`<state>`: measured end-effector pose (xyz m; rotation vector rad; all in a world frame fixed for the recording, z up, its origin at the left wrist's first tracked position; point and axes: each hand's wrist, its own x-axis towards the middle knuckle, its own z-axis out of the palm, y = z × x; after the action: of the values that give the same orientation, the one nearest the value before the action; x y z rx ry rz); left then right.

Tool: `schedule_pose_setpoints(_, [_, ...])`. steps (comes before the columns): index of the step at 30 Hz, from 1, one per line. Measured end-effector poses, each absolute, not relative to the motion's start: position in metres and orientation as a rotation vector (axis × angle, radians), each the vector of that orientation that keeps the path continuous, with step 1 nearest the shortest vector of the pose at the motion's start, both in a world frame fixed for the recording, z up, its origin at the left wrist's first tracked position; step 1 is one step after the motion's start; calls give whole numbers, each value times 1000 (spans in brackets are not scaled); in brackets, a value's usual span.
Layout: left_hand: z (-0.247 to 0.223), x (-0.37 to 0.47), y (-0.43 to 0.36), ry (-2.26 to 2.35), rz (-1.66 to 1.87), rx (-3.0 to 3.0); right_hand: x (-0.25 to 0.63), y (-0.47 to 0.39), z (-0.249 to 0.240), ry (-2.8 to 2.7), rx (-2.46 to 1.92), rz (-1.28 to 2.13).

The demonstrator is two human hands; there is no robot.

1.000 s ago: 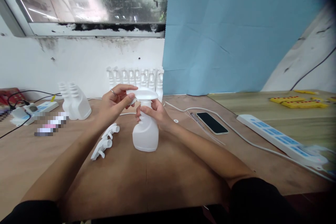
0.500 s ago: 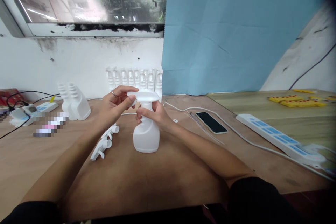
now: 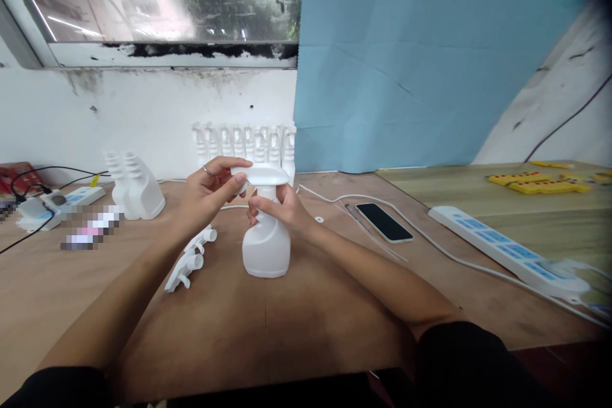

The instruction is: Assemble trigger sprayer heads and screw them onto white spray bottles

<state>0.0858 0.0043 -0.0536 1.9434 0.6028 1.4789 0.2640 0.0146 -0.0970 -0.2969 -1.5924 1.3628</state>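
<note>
A white spray bottle [image 3: 266, 248] stands upright on the brown table in front of me, with a white trigger spray head [image 3: 268, 173] on its neck. My left hand [image 3: 217, 185], a ring on one finger, pinches the nozzle end of the spray head between thumb and fingers. Around the bottle's neck, just under the head, my right hand [image 3: 282, 209] is closed. Two loose spray heads [image 3: 190, 260] lie on the table to the left of the bottle. Part of the neck is hidden by my right fingers.
Several finished spray bottles [image 3: 239, 140] stand in a row by the wall. White bottles without heads [image 3: 138, 191] are at the left. A phone [image 3: 384, 222], thin tubes [image 3: 370, 229], a white cable and a power strip [image 3: 507, 252] lie to the right; yellow pieces [image 3: 549, 186] lie farther back.
</note>
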Motion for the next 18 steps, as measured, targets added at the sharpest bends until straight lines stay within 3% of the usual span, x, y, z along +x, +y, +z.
schedule_pose_setpoints(18, [-54,85,5,616,1480,1951,263,15,-97,-1576,-244,1402])
